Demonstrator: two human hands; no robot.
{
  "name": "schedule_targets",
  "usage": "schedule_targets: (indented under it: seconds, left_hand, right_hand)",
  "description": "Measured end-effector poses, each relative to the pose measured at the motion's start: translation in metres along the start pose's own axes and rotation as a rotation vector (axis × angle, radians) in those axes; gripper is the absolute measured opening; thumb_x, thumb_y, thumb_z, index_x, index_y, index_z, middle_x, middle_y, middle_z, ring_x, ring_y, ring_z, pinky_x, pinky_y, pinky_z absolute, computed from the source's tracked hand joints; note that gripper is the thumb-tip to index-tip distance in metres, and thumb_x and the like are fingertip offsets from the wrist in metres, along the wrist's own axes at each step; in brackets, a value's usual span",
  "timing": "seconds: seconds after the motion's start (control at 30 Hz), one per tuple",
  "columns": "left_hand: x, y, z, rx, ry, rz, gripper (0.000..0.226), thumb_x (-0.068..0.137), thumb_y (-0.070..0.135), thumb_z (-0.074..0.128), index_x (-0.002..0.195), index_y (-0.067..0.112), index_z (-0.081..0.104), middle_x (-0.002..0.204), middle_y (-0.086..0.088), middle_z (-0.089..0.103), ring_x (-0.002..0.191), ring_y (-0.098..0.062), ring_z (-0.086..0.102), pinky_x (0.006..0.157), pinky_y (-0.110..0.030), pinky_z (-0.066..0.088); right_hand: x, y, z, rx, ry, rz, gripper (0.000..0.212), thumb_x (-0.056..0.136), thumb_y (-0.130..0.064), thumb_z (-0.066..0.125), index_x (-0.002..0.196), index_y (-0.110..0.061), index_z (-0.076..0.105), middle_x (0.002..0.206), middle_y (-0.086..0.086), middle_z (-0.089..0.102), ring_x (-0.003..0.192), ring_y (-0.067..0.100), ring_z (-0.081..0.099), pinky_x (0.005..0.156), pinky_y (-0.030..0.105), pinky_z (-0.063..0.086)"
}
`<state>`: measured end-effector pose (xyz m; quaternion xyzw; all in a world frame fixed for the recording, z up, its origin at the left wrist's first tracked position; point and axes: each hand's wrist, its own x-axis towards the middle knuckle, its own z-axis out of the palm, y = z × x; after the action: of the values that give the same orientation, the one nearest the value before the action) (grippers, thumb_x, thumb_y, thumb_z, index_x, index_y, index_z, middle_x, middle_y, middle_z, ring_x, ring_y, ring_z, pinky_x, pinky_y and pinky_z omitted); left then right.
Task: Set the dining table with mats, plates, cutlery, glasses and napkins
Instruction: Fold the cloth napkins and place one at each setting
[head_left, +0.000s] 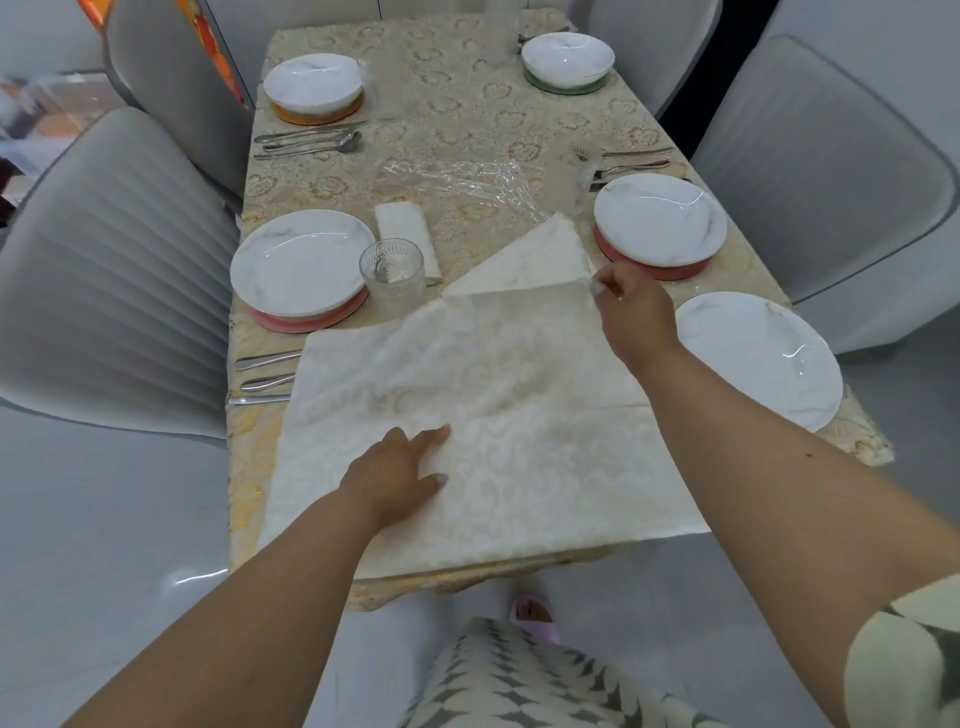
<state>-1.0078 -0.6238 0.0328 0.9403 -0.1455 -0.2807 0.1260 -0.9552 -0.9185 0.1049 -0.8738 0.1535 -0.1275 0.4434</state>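
- Across the near end of the surface (467, 104) lies a large cream napkin (493, 467), spread out wide, its near edge reaching the surface's near edge
- my left hand (397, 478) lies flat on the napkin's near-left part, fingers straight and pressing the cloth down
- my right hand (631, 312) pinches the napkin's far right corner between thumb and fingertips, and that corner is lifted and folded over, so a triangular flap (524, 260) shows beyond it
- just beyond the napkin on the left I see a ribbed glass (392, 275) standing upright, beside a white plate (301, 267) on a pink mat (311, 319)
- a second napkin, folded narrow (408, 234), lies just behind the glass
- three pieces of cutlery (265, 376) lie to the left of the big napkin, their near ends hidden under its edge
- on the right, a white plate on a red mat (660, 223) sits near my right hand, and another bare plate (758, 358) lies closer, close to the surface's right edge
- a tall clear glass (571, 179) stands beside the red-mat plate, with forks and a knife (628, 166) beyond it
- crumpled clear plastic wrap (457, 182) lies mid-surface
- at the far end, a plate on an orange mat (313, 88) with cutlery (311, 140) in front, and a bowl on a green mat (567, 62)
- grey chairs (114, 270) stand along both sides
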Motion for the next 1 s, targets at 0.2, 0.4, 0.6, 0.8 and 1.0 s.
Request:
schedule_targets:
  seconds: [0.2,0.4,0.6,0.8,1.0]
  left_hand:
    - [0.008,0.027,-0.037,-0.103,0.563,0.089,0.050,0.086,0.017,0.065,0.133,0.015,0.049,0.123,-0.014,0.048,0.112,-0.033,0.052,0.088,-0.038,0.044]
    - [0.042,0.070,-0.065,-0.139,0.366,0.342,0.077,0.086,0.001,0.058,0.151,0.027,0.025,0.159,0.000,0.021,0.134,-0.022,0.040,0.100,-0.032,0.040]
    - [0.051,0.058,-0.067,0.062,0.186,0.151,0.045,0.087,0.004,0.055,0.130,0.017,0.057,0.128,-0.010,0.054,0.117,-0.027,0.053,0.097,-0.032,0.040]
    - [0.011,0.015,-0.058,0.476,0.511,0.086,0.010,0.077,0.014,0.073,0.079,0.005,0.069,0.087,-0.012,0.061,0.088,-0.034,0.057,0.069,-0.038,0.043]
    - [-0.040,-0.020,-0.025,0.562,0.892,0.347,0.024,0.075,0.030,0.062,0.060,0.011,0.062,0.062,-0.005,0.062,0.077,-0.030,0.059,0.080,-0.039,0.035]
  right_hand:
    - [-0.035,0.008,-0.015,-0.099,-0.400,-0.113,0.022,0.083,-0.002,0.059,0.069,-0.019,0.059,0.069,-0.009,0.057,0.068,0.007,0.049,0.066,0.023,0.038]
    - [-0.045,0.017,-0.017,-0.096,-0.547,0.050,0.017,0.082,0.000,0.056,0.068,-0.008,0.061,0.062,-0.003,0.055,0.059,0.011,0.046,0.060,0.027,0.035]
    - [-0.046,0.027,-0.033,-0.149,-0.495,0.020,0.020,0.078,0.000,0.051,0.058,-0.002,0.048,0.056,-0.001,0.041,0.053,0.011,0.034,0.056,0.027,0.028]
    - [-0.049,0.040,-0.036,-0.227,-0.397,-0.096,0.019,0.072,-0.002,0.050,0.057,0.002,0.039,0.058,0.007,0.036,0.058,0.015,0.030,0.057,0.030,0.025]
    - [-0.062,0.035,-0.035,-0.358,-0.230,-0.252,0.016,0.065,-0.015,0.040,0.051,-0.012,0.034,0.052,0.004,0.035,0.056,0.022,0.033,0.052,0.031,0.020]
